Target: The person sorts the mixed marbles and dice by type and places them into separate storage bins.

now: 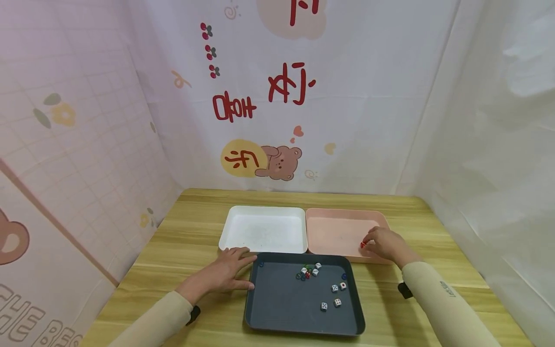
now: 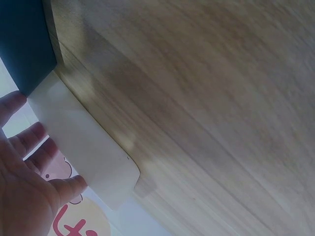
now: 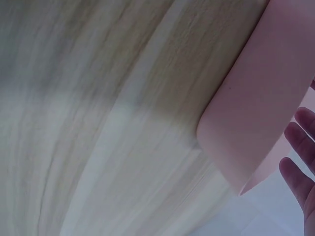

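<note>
My right hand [image 1: 386,243] is over the right end of the pink tray [image 1: 331,233], pinching a small red die [image 1: 363,245] at its fingertips. In the right wrist view its fingers [image 3: 295,179] show beside the tray's outer wall; the die is hidden there. My left hand [image 1: 225,272] lies with fingers spread at the upper left corner of the dark grey tray [image 1: 282,303], thumb at its left rim. Several white dice [image 1: 324,306] with dots are scattered in the grey tray. Near its top, a small cluster includes another red die [image 1: 308,275] and blue and green pieces.
A white tray [image 1: 264,229] stands behind the grey one, side by side with the pink tray. All sit on a wood-grain table [image 1: 182,241]. Printed white cloth [image 1: 364,96] encloses the back and both sides. A small blue ring-like piece [image 1: 261,264] lies in the grey tray's corner.
</note>
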Available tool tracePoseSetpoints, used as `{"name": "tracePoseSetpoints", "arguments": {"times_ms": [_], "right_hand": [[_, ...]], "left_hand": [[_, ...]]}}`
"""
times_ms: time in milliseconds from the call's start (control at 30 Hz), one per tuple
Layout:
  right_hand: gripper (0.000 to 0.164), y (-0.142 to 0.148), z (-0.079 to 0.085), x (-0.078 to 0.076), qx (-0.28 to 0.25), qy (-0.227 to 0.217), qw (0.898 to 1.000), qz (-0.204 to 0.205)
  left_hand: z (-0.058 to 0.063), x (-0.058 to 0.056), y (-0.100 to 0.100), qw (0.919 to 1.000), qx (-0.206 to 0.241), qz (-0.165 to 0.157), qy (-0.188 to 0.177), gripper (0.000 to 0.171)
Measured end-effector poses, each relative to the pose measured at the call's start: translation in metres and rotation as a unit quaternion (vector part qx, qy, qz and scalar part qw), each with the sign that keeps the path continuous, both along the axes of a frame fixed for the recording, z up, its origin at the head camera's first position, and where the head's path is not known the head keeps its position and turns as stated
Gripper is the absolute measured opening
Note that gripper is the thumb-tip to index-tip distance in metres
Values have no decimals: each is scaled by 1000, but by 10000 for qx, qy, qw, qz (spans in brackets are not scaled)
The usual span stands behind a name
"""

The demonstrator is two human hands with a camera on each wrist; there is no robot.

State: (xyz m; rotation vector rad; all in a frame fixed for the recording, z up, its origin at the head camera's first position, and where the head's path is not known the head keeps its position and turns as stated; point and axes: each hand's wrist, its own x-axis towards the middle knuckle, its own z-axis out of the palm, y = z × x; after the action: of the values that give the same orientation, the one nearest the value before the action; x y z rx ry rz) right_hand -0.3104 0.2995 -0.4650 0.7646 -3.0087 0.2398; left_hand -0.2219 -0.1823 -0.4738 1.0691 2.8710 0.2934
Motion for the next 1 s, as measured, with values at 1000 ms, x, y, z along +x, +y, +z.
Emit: {"name": "tracePoseSetpoints", "arguments": {"times_ms": [1000], "right_hand": [[24,-2,-2,-2,-270,-54,9996,-100]], "left_hand": [[1,1,2,10000,28,15,-64,78]]}}
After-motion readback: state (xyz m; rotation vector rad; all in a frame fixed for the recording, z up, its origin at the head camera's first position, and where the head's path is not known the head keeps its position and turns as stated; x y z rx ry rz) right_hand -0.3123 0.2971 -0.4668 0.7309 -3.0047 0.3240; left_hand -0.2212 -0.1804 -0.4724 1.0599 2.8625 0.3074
